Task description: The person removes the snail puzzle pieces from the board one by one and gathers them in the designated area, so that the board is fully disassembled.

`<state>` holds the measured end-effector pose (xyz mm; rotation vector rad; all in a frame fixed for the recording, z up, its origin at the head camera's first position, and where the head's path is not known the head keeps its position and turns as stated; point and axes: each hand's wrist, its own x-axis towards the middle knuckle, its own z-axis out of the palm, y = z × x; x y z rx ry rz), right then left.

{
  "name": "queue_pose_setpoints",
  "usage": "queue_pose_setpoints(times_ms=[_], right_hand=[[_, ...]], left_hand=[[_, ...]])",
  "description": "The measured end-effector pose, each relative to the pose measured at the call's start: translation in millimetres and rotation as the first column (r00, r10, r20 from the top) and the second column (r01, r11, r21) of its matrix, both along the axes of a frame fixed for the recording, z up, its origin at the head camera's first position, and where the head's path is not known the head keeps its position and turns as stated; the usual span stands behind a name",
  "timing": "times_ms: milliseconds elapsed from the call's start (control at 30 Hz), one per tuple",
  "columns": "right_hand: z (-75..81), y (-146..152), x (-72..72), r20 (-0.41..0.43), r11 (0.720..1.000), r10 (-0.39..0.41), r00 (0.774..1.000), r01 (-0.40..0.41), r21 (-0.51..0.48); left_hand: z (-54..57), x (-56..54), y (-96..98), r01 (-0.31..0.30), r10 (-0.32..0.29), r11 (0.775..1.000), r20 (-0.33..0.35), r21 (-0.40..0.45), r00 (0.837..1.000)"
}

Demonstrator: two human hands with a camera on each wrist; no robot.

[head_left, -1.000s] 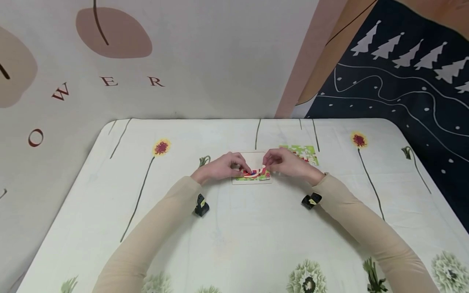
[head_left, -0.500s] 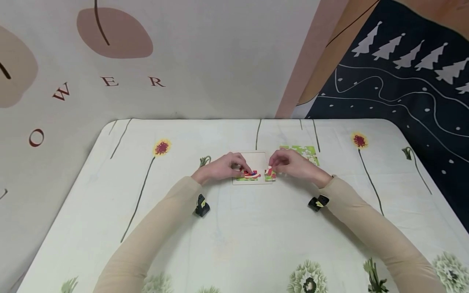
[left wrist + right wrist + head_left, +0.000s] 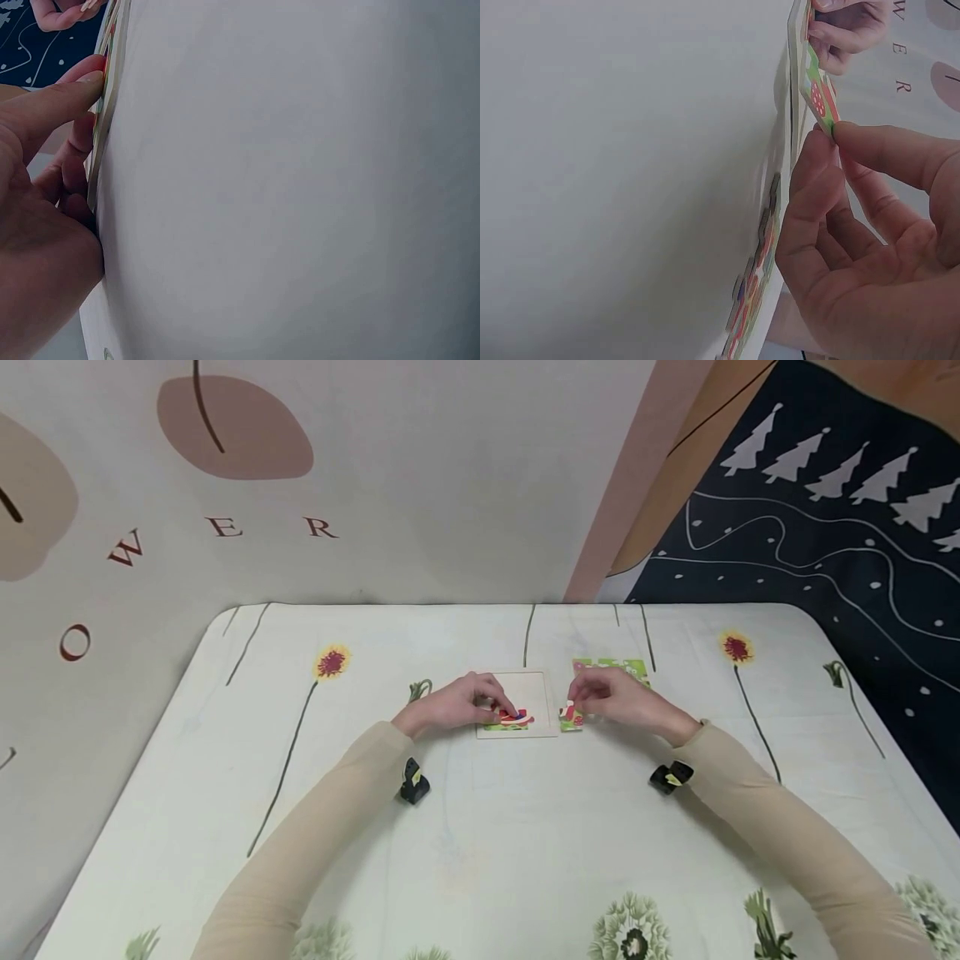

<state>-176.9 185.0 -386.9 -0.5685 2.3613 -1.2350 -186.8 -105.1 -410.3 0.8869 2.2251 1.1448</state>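
Red letters O, W, E and R run across the pale wall hanging [image 3: 232,552]. Left of center on the white flowered bench [image 3: 480,843], the left hand [image 3: 459,702] rests its fingertips on puzzle pieces [image 3: 514,719] inside a thin-rimmed board [image 3: 522,687]; I cannot tell whether it grips any. Just beyond the board's right rim, the right hand [image 3: 618,695] pinches a tilted strawberry-printed piece [image 3: 572,722]. Loose pieces [image 3: 613,666] lie behind it, short of the far edge; a navy hanging [image 3: 810,552] with white trees stands farther right.
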Motion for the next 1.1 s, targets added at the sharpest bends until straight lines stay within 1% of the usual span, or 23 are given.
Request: queue_pose_setpoints(times_ms=[200,400,567,733,967,1100], right_hand=[[1.0,10.7,1.6,0.007,1.000,0.009,1.000,-0.009,-0.003],[4.4,23.7,4.1,0.004,0.999,0.006,1.000,-0.006,0.037],[8.4,35.0,6.2,0.001,0.997,-0.006,1.000,0.006,0.073],[9.0,44.8,6.8,-0.007,0.997,-0.008,1.000,0.009,0.075],[11.3,57.6,9.0,-0.003,0.995,-0.023,1.000,0.023,0.092],[12.5,64.8,10.1,-0.003,0.995,-0.028,1.000,0.028,0.098]], left_hand=[[0.9,0.5,0.2,0.009,-0.009,1.000,0.000,0.016,1.000],[0.1,0.5,-0.2,-0.003,0.003,1.000,0.013,-0.002,1.000],[-0.8,-0.2,-0.2,0.004,-0.005,1.000,0.023,0.023,1.000],[0.5,1.6,-1.0,-0.008,0.008,1.000,0.010,-0.003,1.000],[0.8,2.1,-0.1,-0.028,0.029,1.000,0.040,-0.014,0.999],[1.8,1.9,0.2,-0.035,0.036,0.999,0.044,-0.025,0.998]])
